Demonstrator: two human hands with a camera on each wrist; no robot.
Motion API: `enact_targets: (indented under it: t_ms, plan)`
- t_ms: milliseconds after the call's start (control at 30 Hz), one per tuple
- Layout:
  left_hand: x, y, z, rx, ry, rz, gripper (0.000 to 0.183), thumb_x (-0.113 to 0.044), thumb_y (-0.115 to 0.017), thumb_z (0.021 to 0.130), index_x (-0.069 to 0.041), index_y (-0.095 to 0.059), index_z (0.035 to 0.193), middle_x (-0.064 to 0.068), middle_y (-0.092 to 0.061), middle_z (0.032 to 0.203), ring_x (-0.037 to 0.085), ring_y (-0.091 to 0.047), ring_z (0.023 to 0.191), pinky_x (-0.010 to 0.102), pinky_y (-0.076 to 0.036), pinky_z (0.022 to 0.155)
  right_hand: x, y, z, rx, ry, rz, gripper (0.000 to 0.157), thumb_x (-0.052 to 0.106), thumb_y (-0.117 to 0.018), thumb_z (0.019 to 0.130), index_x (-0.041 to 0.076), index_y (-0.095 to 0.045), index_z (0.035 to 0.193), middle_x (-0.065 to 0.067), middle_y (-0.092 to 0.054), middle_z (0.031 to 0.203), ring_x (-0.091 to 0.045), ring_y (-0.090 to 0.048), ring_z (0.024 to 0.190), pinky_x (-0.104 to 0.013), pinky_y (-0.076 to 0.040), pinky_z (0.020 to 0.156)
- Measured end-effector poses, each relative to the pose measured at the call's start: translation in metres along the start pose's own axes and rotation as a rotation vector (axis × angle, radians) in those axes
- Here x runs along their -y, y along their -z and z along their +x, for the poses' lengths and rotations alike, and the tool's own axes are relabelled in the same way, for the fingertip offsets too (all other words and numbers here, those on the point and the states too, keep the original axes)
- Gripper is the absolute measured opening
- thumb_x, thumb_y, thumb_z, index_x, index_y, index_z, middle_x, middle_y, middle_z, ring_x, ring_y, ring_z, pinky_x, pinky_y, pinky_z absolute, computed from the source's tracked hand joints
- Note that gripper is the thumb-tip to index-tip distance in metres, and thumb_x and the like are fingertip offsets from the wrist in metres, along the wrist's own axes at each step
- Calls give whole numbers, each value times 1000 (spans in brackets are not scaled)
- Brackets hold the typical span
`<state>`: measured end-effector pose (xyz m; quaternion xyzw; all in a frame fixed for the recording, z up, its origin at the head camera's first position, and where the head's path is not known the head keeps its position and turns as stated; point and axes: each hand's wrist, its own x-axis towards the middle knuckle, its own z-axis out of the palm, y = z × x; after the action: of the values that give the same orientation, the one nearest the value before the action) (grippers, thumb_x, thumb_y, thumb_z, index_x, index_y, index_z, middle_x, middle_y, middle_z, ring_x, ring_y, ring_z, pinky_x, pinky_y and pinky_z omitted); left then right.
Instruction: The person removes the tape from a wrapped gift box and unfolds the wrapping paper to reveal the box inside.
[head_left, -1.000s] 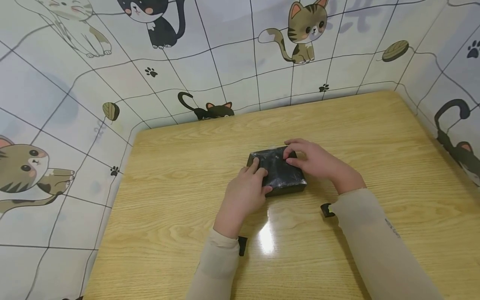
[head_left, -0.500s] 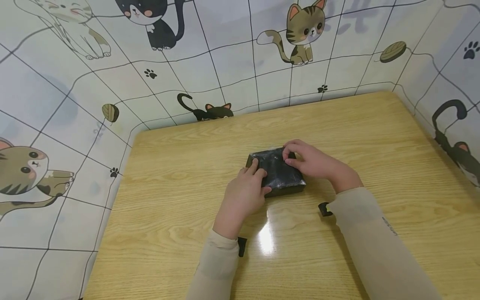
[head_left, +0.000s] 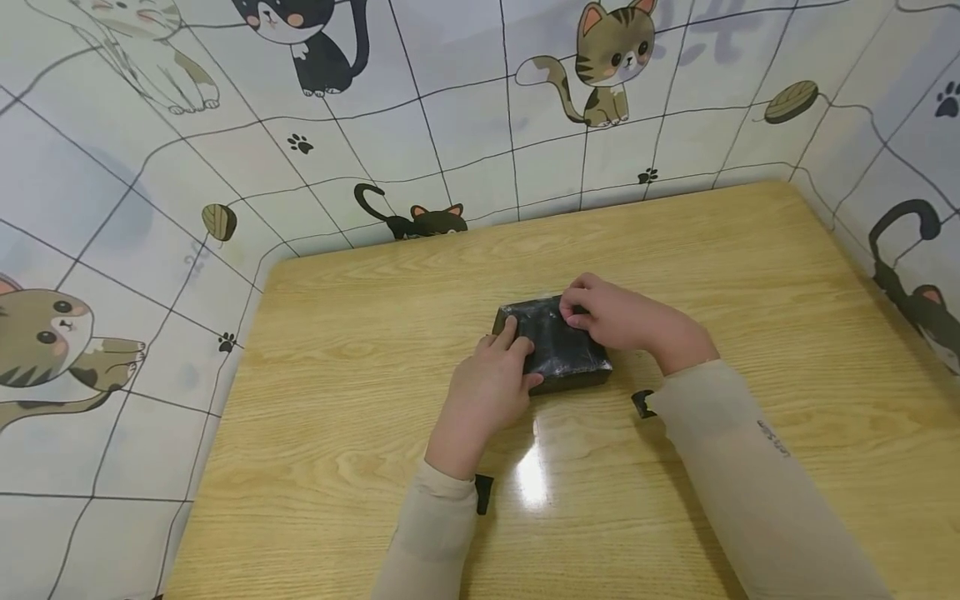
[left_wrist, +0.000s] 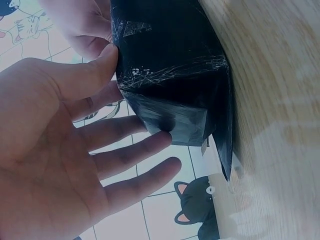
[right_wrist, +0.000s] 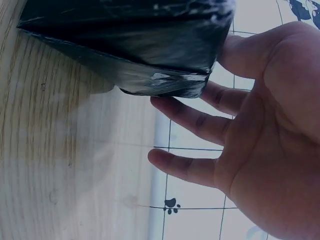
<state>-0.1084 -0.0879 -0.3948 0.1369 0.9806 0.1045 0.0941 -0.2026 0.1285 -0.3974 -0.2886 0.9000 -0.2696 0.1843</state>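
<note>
A flat box-shaped package (head_left: 562, 357) in creased, shiny black plastic lies on the wooden table. My left hand (head_left: 487, 385) rests on its left side, fingertips pressing on the top. The left wrist view shows that hand (left_wrist: 55, 135) with mostly straight fingers, the thumb at the package's edge and a folded end flap (left_wrist: 175, 120) beside the fingers. At the far right corner, the thumb and index finger of my right hand (head_left: 626, 315) pinch at the top wrapping; what exactly they pinch I cannot tell. In the right wrist view, its other fingers (right_wrist: 200, 122) extend beside the package end.
The light wooden table (head_left: 360, 358) spreads around the package. Behind it and along both sides stand walls (head_left: 480, 125) with printed cats and grid lines. A small black piece (head_left: 642, 404) shows at the right cuff, another black piece (head_left: 483, 494) at the left cuff.
My right hand has shifted slightly left over the package top, and its fingers have drawn closer together. The left hand and the package stay about where they were.
</note>
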Motion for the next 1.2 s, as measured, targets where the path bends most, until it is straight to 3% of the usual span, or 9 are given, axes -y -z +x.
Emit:
enact_targets:
  t_ms: [167, 433, 667, 833, 967, 1200]
  plan:
    - [0, 1, -1, 2, 3, 1, 47, -42, -66, 105, -18, -63, 145, 14, -38, 172, 37, -52, 148, 52, -61, 99, -5, -2, 1, 15, 3, 32, 15, 11, -49, 113, 11, -51, 99, -18, -43, 130, -33, -48, 111, -47, -40, 89]
    - [0, 1, -3, -15, -7, 6, 48, -41, -67, 105, -17, -63, 146, 15, -39, 172, 38, -53, 148, 52, -61, 99, -15, -6, -2, -3, 22, 138, 13, 11, -44, 114, 9, -51, 104, -20, -41, 142, -40, -45, 130, -56, -41, 104]
    - [1, -2, -3, -11, -6, -2, 48, -40, -66, 106, -17, -61, 147, 14, -37, 173, 38, -53, 147, 53, -61, 99, -18, -6, -6, -12, 11, 165, 15, 14, -46, 114, 9, -53, 102, -25, -40, 160, -51, -40, 150, -66, -38, 116]
    - [-1, -2, -2, -5, -9, 3, 48, -41, -64, 106, -18, -61, 148, 14, -36, 173, 37, -53, 148, 53, -61, 98, -21, -4, -9, -49, -15, 211, 15, 19, -53, 113, 12, -60, 101, -22, -43, 164, -49, -37, 155, -67, -36, 121]
    - [-2, -1, -1, -8, -17, 6, 48, -41, -64, 106, -17, -61, 147, 15, -37, 173, 38, -54, 147, 52, -62, 97, -21, -4, -11, -92, -86, 254, 22, 30, -54, 113, 10, -58, 104, -21, -43, 166, -47, -42, 154, -66, -39, 120]
    - [-3, 0, -2, -3, -17, 5, 47, -40, -65, 106, -16, -62, 147, 16, -37, 172, 38, -55, 146, 51, -61, 98, -11, -4, -7, -157, -157, 148, 36, 37, -63, 108, 8, -66, 87, -26, -48, 162, -49, -46, 149, -62, -43, 116]
